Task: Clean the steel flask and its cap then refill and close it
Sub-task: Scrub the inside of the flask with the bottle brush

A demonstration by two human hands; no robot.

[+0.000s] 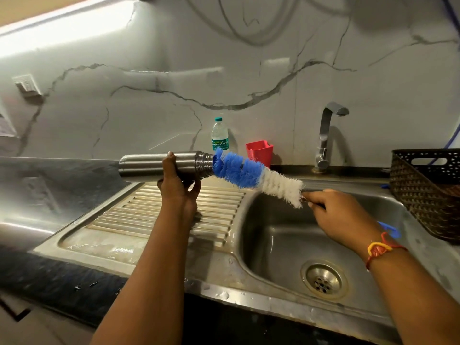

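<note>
Two bare forearms reach up from the bottom edge, the right wrist wearing a red and yellow thread band [380,250]. The left hand [178,188] grips the steel flask [144,166], held on its side above the drainboard [149,212] with its threaded open mouth pointing right. The right hand [341,217] pinches the handle of a bottle brush [256,178] above the sink [273,245], the brush's blue end at the flask's mouth.
</note>
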